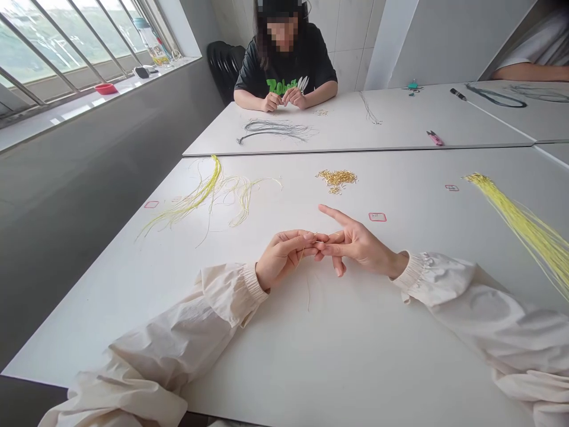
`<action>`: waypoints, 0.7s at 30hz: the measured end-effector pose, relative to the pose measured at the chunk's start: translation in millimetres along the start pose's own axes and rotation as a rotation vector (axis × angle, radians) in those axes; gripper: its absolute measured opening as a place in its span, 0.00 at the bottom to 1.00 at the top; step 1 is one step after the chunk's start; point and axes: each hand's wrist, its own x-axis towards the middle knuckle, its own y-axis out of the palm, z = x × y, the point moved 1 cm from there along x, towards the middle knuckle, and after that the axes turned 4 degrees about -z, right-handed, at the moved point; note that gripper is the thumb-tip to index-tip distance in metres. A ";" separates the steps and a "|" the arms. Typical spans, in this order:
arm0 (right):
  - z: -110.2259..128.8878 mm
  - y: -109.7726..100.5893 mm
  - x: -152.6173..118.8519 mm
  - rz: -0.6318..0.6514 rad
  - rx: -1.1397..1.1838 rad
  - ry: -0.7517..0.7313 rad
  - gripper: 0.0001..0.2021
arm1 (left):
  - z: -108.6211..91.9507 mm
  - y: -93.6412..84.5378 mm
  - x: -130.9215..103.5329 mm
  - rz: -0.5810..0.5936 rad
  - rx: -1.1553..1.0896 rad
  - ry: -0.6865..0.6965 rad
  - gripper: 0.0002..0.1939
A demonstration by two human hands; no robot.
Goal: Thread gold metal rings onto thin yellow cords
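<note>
Close together above the table's middle, my two hands meet at the fingertips. My left hand (284, 252) is closed in a pinch on a thin yellowish thread (302, 256), whose loose end hangs below the fingers. My right hand (358, 243) pinches at the same spot, its index finger stretched out away from the rest. A tiny shiny bit shows between the fingertips, too small to name. Beyond the hands lies a pile of small gold metal pieces (338, 179). Loose yellow threads (213, 187) spread at the left, and a thick yellow thread bundle (518, 219) lies at the right.
Red-edged labels (377, 217) are on the white table (355, 356). Across a seam, a co-worker (287, 65) handles something small behind a grey thread bundle (275, 129). Pink snips (434, 137) lie farther right. A barred window and sill (84, 107) flank the left.
</note>
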 end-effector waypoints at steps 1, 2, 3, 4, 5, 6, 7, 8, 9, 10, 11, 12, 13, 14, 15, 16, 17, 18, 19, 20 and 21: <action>-1.2 -0.3 0.6 0.002 0.002 0.003 0.53 | 0.5 -1.2 0.4 0.005 -0.001 -0.003 0.11; -2.5 -1.0 1.5 0.005 0.005 0.004 0.52 | 1.0 -2.2 0.8 0.007 -0.001 -0.004 0.11; -3.8 -2.0 2.4 0.010 0.009 0.004 0.51 | 1.3 -3.3 1.1 0.004 -0.002 -0.004 0.11; -4.9 -3.1 3.5 0.019 0.013 0.006 0.49 | 1.5 -4.5 1.6 -0.008 -0.004 0.000 0.11; -5.9 -4.4 4.7 0.033 0.016 0.008 0.45 | 1.7 -5.8 2.1 -0.026 -0.005 0.006 0.10; -6.6 -5.6 5.9 0.048 0.016 0.010 0.40 | 1.8 -7.2 2.7 -0.048 -0.009 0.014 0.10; -7.0 -6.6 7.0 0.062 0.009 0.010 0.34 | 1.7 -8.7 3.5 -0.072 -0.017 0.025 0.10; -7.1 -7.7 7.9 0.065 -0.003 0.009 0.28 | 1.6 -10.3 4.3 -0.093 -0.025 0.035 0.09; -7.0 -8.7 8.6 0.053 -0.019 0.005 0.22 | 1.4 -11.7 5.3 -0.111 -0.033 0.044 0.09; -6.5 -9.7 9.1 0.026 -0.038 -0.001 0.17 | 1.1 -13.0 6.2 -0.125 -0.038 0.052 0.09; -5.6 -10.7 9.4 -0.009 -0.060 -0.010 0.14 | 0.9 -14.0 7.1 -0.136 -0.042 0.058 0.09; -4.3 -11.9 9.6 -0.046 -0.081 -0.023 0.12 | 0.8 -14.7 7.7 -0.146 -0.045 0.064 0.09; -2.6 -13.3 9.6 -0.077 -0.100 -0.039 0.11 | 1.0 -15.1 8.0 -0.152 -0.046 0.068 0.09; -0.4 -15.0 9.7 -0.102 -0.118 -0.059 0.10 | 1.3 -15.2 7.8 -0.153 -0.046 0.071 0.09; 2.0 -16.9 9.9 -0.123 -0.134 -0.081 0.10 | 1.9 -15.1 7.3 -0.149 -0.046 0.072 0.09; 4.7 -18.9 10.3 -0.148 -0.143 -0.103 0.10 | 2.8 -14.7 6.3 -0.142 -0.044 0.072 0.09; 7.4 -21.0 10.7 -0.180 -0.145 -0.122 0.10 | 3.8 -14.2 5.0 -0.135 -0.036 0.071 0.09; 9.9 -22.8 11.1 -0.217 -0.145 -0.142 0.09 | 5.0 -13.6 3.5 -0.128 -0.017 0.069 0.09; 12.0 -23.8 11.5 -0.252 -0.148 -0.160 0.09 | 6.2 -12.8 2.0 -0.126 0.015 0.066 0.10; 13.7 -23.8 11.7 -0.280 -0.158 -0.178 0.09 | 7.5 -11.9 0.7 -0.127 0.061 0.062 0.10; 14.7 -22.6 11.8 -0.293 -0.183 -0.190 0.08 | 8.6 -11.0 -0.4 -0.129 0.115 0.056 0.12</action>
